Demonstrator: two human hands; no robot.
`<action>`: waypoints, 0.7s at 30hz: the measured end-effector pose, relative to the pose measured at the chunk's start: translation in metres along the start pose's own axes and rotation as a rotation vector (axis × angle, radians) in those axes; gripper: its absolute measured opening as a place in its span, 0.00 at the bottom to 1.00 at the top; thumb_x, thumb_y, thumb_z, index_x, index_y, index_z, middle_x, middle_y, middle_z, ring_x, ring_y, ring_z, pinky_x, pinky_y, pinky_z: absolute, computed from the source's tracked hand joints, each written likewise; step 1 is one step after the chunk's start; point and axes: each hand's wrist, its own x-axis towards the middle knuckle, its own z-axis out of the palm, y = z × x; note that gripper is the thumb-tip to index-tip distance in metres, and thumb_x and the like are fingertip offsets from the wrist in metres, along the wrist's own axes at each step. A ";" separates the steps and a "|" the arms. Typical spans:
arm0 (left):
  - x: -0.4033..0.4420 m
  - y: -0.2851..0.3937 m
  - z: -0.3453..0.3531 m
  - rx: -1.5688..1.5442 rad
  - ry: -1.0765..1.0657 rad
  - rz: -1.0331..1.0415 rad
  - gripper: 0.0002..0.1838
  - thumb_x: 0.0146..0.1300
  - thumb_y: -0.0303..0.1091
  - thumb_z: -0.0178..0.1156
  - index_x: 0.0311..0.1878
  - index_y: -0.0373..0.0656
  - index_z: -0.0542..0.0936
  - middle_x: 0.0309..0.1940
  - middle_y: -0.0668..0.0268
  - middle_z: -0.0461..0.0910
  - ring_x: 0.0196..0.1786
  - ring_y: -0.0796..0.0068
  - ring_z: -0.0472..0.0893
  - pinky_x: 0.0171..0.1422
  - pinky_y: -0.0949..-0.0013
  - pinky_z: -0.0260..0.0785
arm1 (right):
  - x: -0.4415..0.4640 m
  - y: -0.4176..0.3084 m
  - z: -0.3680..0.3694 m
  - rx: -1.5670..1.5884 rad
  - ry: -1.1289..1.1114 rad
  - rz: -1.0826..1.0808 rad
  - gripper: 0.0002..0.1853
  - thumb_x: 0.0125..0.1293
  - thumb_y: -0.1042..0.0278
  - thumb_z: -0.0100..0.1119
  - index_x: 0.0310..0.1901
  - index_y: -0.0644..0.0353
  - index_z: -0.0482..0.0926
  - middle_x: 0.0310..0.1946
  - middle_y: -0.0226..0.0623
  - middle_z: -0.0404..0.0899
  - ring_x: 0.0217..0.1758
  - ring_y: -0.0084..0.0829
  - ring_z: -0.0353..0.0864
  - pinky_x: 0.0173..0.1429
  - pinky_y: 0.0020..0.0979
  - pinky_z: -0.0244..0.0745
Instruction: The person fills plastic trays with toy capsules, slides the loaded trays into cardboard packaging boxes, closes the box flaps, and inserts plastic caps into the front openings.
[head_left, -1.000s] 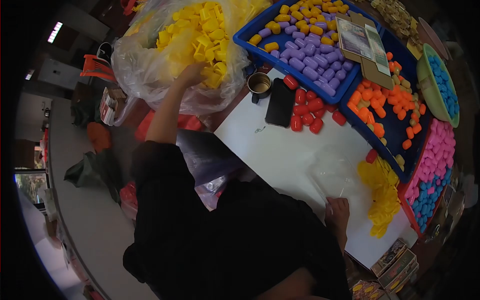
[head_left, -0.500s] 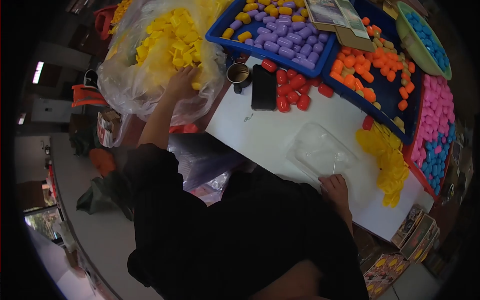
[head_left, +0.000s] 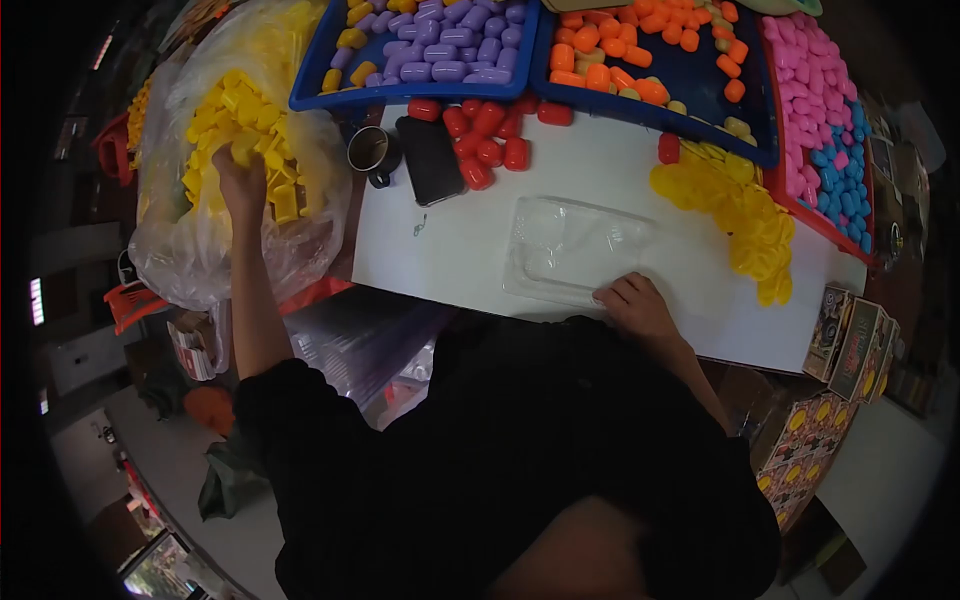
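My left hand (head_left: 240,177) is over the yellow plastic pieces (head_left: 285,200) in a large clear bag (head_left: 165,250), its fingers bent around a yellow piece at the heap. My right hand (head_left: 634,303) touches the lower right edge of a clear plastic tray (head_left: 565,250) lying on the white table (head_left: 470,270); its fingers are close together at the rim. Nothing can be seen inside the clear tray. Flat yellow pieces (head_left: 765,240) lie to the right of it, and red capsules (head_left: 477,175) lie behind it.
A mug (head_left: 370,150) and a black phone (head_left: 432,160) stand and lie at the table's back left. Blue trays (head_left: 400,94) hold purple, yellow and orange capsules. A red tray (head_left: 812,218) holds pink and blue ones. Printed boxes (head_left: 850,345) are at the right corner.
The view has turned and shifted. My left hand has moved across the yellow heap, and its fingers are now bent around a piece. My right hand stays at the clear tray's edge.
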 end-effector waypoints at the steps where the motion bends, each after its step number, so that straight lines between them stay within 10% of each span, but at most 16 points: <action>1: -0.006 0.055 0.001 -0.078 -0.075 0.041 0.19 0.55 0.23 0.56 0.52 0.40 0.69 0.45 0.48 0.72 0.47 0.48 0.75 0.50 0.60 0.69 | -0.002 0.002 0.001 -0.002 -0.008 0.017 0.14 0.50 0.75 0.56 0.41 0.58 0.76 0.37 0.33 0.74 0.46 0.36 0.70 0.53 0.34 0.68; 5: -0.064 0.200 0.020 -0.375 -0.716 0.497 0.23 0.46 0.16 0.60 0.49 0.40 0.73 0.44 0.58 0.75 0.48 0.59 0.76 0.53 0.65 0.68 | -0.005 0.005 -0.008 -0.006 -0.004 0.041 0.14 0.52 0.69 0.60 0.42 0.57 0.76 0.38 0.34 0.74 0.47 0.36 0.70 0.53 0.35 0.67; 11: -0.117 0.265 0.056 -0.351 -0.945 0.478 0.19 0.44 0.19 0.61 0.43 0.39 0.73 0.46 0.59 0.75 0.49 0.61 0.76 0.50 0.65 0.72 | 0.000 0.005 -0.011 -0.022 0.064 0.045 0.12 0.54 0.65 0.60 0.40 0.57 0.75 0.37 0.34 0.73 0.47 0.36 0.70 0.54 0.35 0.66; 13: -0.131 0.267 0.067 -0.373 -0.722 1.022 0.15 0.47 0.21 0.59 0.41 0.39 0.73 0.48 0.60 0.75 0.51 0.62 0.75 0.47 0.68 0.73 | 0.000 0.011 -0.006 -0.019 0.075 0.037 0.11 0.55 0.66 0.60 0.39 0.57 0.75 0.36 0.35 0.73 0.47 0.36 0.70 0.53 0.35 0.66; 16: -0.150 0.267 0.075 -0.282 -0.775 1.153 0.15 0.50 0.23 0.57 0.43 0.40 0.74 0.50 0.59 0.74 0.53 0.64 0.74 0.49 0.70 0.74 | 0.002 0.013 0.002 0.007 0.072 0.055 0.08 0.55 0.67 0.59 0.36 0.57 0.75 0.35 0.34 0.73 0.46 0.36 0.70 0.53 0.36 0.66; 21: -0.147 0.268 0.056 -0.581 -1.046 0.720 0.21 0.52 0.20 0.57 0.51 0.41 0.69 0.56 0.58 0.70 0.51 0.64 0.76 0.52 0.69 0.73 | 0.003 0.011 0.003 0.007 0.133 0.105 0.06 0.54 0.69 0.59 0.32 0.58 0.75 0.32 0.33 0.72 0.43 0.35 0.70 0.51 0.36 0.67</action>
